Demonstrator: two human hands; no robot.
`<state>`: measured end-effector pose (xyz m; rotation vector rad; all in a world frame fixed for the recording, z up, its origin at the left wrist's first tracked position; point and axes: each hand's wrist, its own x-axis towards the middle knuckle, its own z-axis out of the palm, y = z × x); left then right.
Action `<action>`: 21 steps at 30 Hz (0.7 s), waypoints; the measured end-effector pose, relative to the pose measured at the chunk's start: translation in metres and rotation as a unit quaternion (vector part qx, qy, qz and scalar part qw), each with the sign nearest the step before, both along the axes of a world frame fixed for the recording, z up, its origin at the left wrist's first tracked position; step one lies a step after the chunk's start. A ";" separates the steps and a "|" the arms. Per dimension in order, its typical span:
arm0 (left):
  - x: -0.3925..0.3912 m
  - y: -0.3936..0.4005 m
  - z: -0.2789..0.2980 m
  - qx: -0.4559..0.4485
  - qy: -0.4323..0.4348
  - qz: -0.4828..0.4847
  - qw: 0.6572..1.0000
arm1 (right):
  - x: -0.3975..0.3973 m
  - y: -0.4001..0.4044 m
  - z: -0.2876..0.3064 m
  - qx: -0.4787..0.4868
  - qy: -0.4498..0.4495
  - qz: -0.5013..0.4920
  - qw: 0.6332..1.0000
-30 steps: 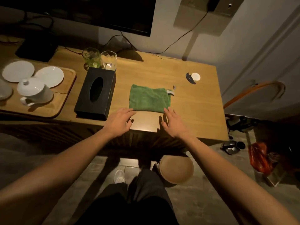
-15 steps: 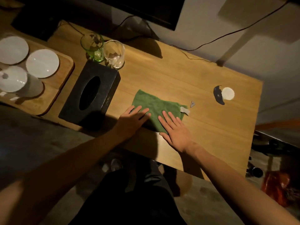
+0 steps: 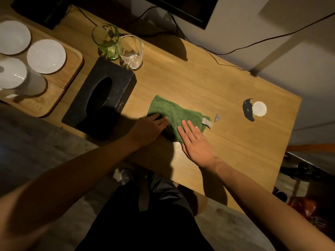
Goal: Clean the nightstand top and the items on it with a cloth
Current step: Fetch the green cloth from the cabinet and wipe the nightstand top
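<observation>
Now both my hands lie flat on the green microfibre cloth [image 3: 176, 115]: my left hand [image 3: 150, 127] presses its near-left part, my right hand [image 3: 196, 142] covers its near-right corner with straight fingers. Neither grip is closed; the fingers are spread and hold nothing, they only press down. A second ago my palms were short of the cloth at the worktop's near edge; they have since slid forward onto it, so I judge the wiping of the wooden worktop [image 3: 208, 84] is only about to begin.

The cloth lies near the front edge, roughly midway along, just beside the black rectangular tissue box [image 3: 101, 98]. Its long axis runs left to right, tilted down toward the right, and its pale label tab [image 3: 206, 122] points toward the small triangular piece [image 3: 217, 117].

Farther out stand a green glass [image 3: 107, 42] and a clear glass [image 3: 130, 51], touching or nearly so, and a small white round disc [image 3: 259, 108] well to the right.
</observation>
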<state>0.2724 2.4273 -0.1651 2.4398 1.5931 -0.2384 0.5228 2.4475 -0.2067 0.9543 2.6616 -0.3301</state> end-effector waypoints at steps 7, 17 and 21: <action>-0.037 0.000 0.018 -0.111 -0.047 0.069 0.990 | 0.000 0.013 0.020 0.003 0.007 0.051 0.999; -0.088 -0.103 0.057 -0.101 -0.026 0.161 0.981 | -0.069 0.015 0.077 -0.125 0.051 0.211 0.968; -0.125 -0.182 0.068 -0.068 -0.016 0.204 0.977 | -0.128 -0.020 0.094 -0.141 0.043 0.296 0.944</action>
